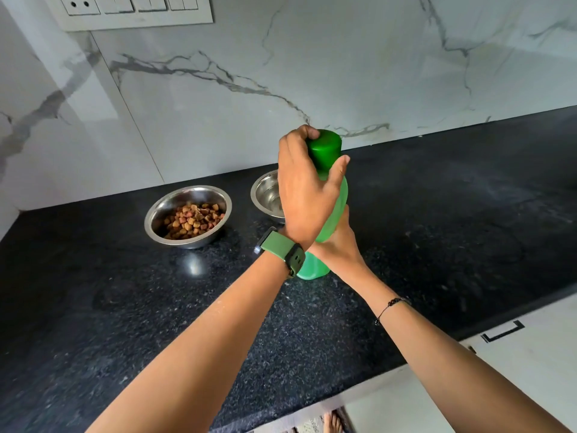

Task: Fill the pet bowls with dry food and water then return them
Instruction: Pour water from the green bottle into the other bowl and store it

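Note:
A green plastic bottle (335,201) stands upright on the black counter (437,229), its dark green cap (324,150) on top. My left hand (304,195) wraps round the cap from the left. My right hand (338,242) grips the bottle's body lower down, partly hidden behind my left wrist. Left of the bottle sits a steel bowl (187,217) holding dry kibble. A second steel bowl (265,193) stands behind the bottle, half hidden by my left hand; the part that shows has no food in it.
A marble backsplash (343,73) rises behind the counter, with a switch panel (134,10) at the top left. The counter's front edge runs diagonally at the lower right, above a white drawer front (515,354) with a dark handle. The floor shows below.

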### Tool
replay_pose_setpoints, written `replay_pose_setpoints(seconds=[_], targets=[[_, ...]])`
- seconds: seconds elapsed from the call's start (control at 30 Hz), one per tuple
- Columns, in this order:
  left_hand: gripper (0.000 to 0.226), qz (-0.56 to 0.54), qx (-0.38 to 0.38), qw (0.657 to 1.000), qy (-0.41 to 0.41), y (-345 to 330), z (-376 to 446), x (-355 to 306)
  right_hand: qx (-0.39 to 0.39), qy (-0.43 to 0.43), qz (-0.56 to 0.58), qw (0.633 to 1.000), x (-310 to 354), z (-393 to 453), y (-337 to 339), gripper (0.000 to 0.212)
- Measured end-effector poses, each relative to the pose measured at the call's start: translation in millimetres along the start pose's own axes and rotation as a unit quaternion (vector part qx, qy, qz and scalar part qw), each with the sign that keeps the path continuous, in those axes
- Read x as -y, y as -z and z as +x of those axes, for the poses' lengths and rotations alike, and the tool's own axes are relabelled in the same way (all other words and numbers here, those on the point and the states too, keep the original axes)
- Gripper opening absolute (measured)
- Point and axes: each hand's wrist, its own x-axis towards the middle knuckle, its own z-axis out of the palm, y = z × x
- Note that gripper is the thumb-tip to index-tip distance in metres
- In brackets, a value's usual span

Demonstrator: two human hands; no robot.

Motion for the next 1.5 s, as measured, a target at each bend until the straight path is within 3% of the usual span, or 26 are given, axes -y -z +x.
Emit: replay_pose_setpoints(seconds=[0.2,0.33,0.4,0.5,0.57,0.73,1.03,1.13,1.27,1.5], targets=[[0.041,-0.136,0.063,0.985,0.089,14.8,-2.7,3.6,0.002,-0.001,0.012,1.0,-1.5,-2.6,1.4,0.08],[0.023,-0.213,0.032,0.964,0.158,20.9,3.0,3.6,0.007,0.015,0.032,0.999,-0.2,-7.2,2.6,0.08],[0.022,-0.183,0.052,0.97,0.154,20.6,6.1,-0.1,0.004,0.015,0.034,0.999,-0.1,-8.3,2.0,0.08],[0.055,-0.048,0.121,0.987,0.093,15.0,4.0,-7.3,0.009,0.01,0.027,1.0,-0.4,-7.6,1.9,0.08],[0.064,-0.002,0.116,0.991,0.071,11.3,3.5,-7.7,0.014,0.009,0.024,1.0,-0.8,-7.1,2.5,0.08],[0.056,-0.044,0.067,0.992,0.093,14.6,2.9,-5.6,0.012,0.009,0.036,0.999,-0.8,-8.1,2.3,0.078],[0.029,-0.128,0.058,0.981,0.131,20.9,-3.2,-6.6,0.0,0.022,0.042,0.999,-3.7,-6.4,0.6,0.076],[0.043,-0.138,0.058,0.974,0.17,21.0,-2.1,-14.1,0.0,0.026,0.046,0.999,-5.2,-6.1,0.0,0.078],[0.072,0.017,0.089,0.986,0.141,12.2,-2.1,-22.0,0.002,0.032,0.039,0.999,-5.2,-6.9,0.6,0.079],[0.059,-0.096,0.039,0.984,0.145,18.6,-3.4,-16.0,0.001,0.025,0.04,0.999,-6.2,-5.8,0.0,0.081]])
